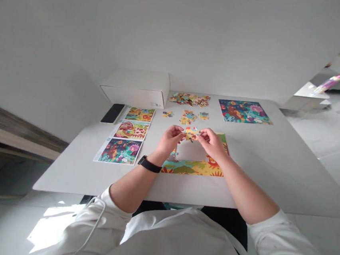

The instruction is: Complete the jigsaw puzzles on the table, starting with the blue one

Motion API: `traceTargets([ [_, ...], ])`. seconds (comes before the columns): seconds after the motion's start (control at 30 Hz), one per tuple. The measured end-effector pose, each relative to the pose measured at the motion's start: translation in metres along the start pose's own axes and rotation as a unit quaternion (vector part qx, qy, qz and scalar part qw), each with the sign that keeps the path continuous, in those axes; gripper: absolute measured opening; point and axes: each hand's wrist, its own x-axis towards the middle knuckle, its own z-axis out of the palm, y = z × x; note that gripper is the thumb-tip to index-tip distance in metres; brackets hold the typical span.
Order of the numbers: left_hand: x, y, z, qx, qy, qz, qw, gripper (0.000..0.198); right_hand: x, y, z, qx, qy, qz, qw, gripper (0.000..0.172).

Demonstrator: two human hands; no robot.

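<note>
Above the unfinished jigsaw puzzle (193,166), the left hand (170,140) and right hand (212,143) pinch a small clump of pieces (191,134)

Both hands are narrow, closed with the fingertips on the clump from its two sides, and they meet just over the open middle of the puzzle. How many pieces are in the clump I cannot tell; it shows yellow and red. It is held up from the tabletop (273,173), probably so that the person can look at its shapes and turn it with both hands. The puzzle is filled mostly along its lower edge, so the hands are directly over the gap and close to the person's body. A black watch (149,164) sits on the left wrist. Farther ahead, three small groups of loose pieces (188,117) lie apart from each other, maybe separated so they are easier to search, and behind them is a larger pile of pieces (189,99). Three printed picture cards (119,151) lie in a column on the left side, near the hands, likely kept there for looking at. A finished puzzle (243,111) lies at the far right. A white box (134,88) and a black phone (113,113) are beyond the cards.
</note>
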Motion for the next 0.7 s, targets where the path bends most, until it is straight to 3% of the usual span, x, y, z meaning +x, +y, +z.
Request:
traceTargets([
  [0.1,0.001,-0.001,-0.001,0.009,0.004,0.003,1.000,0.033,0.000,0.001,-0.006,-0.032,0.018,-0.077,0.996,0.037],
  [0.27,0.001,-0.003,-0.001,0.021,-0.009,0.001,1.000,0.036,0.000,-0.002,-0.016,-0.075,-0.026,-0.180,0.981,0.029],
  [0.47,0.003,-0.012,-0.002,0.050,-0.024,-0.005,0.998,0.031,0.002,0.006,-0.017,-0.080,-0.070,-0.179,0.978,0.021],
  [0.57,0.003,-0.015,-0.005,0.158,-0.022,0.032,0.987,0.027,0.002,0.012,-0.017,-0.080,-0.106,-0.178,0.975,0.018],
  [0.7,0.001,-0.014,-0.009,0.323,-0.023,0.103,0.941,0.022,0.002,0.018,-0.016,-0.109,-0.159,-0.148,0.970,0.018],
])
